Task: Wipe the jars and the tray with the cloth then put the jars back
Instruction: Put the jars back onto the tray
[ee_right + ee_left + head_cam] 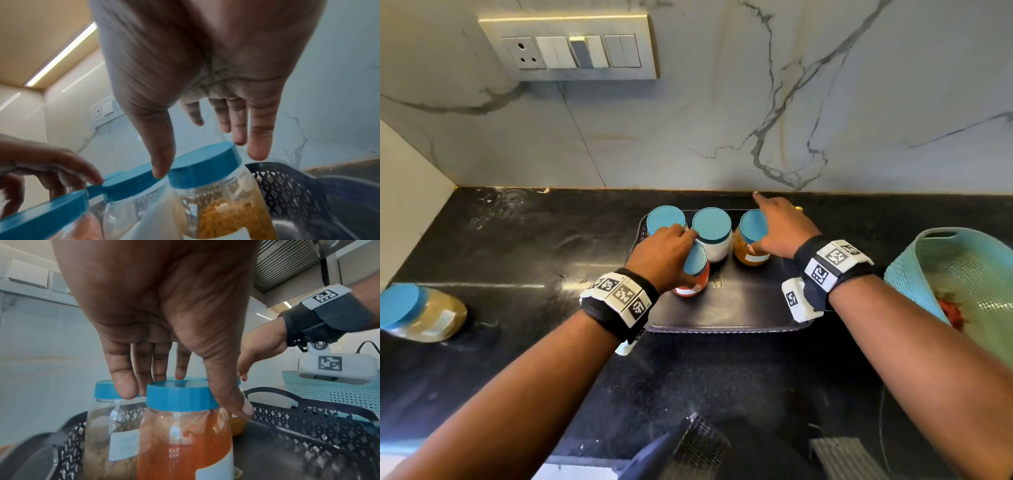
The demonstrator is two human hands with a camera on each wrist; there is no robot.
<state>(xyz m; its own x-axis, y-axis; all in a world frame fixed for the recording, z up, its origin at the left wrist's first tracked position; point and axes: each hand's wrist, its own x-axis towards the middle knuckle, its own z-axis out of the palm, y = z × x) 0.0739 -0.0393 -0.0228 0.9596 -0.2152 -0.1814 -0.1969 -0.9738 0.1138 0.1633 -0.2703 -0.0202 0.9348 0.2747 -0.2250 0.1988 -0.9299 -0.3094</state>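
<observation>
A black tray [739, 308] with lattice walls lies on the dark counter. Three blue-lidded jars stand along its back: a pale one [666, 219], a white one [711, 229] and a yellow-powder jar [751, 246]. In front of them stands a red-powder jar [185, 434]. My left hand [681, 240] comes down on it from above, thumb on one side of its lid [180, 395] and fingers on the far side. My right hand [767, 222] hovers over the yellow-powder jar [222, 203] with fingers straight and the thumb tip at the lid's edge. No cloth shows.
Another blue-lidded jar [417, 313] of yellowish powder stands on the counter at the far left. A teal lattice basket [928, 260] sits just right of the tray. The marble wall with a switch panel [571, 51] rises right behind the tray.
</observation>
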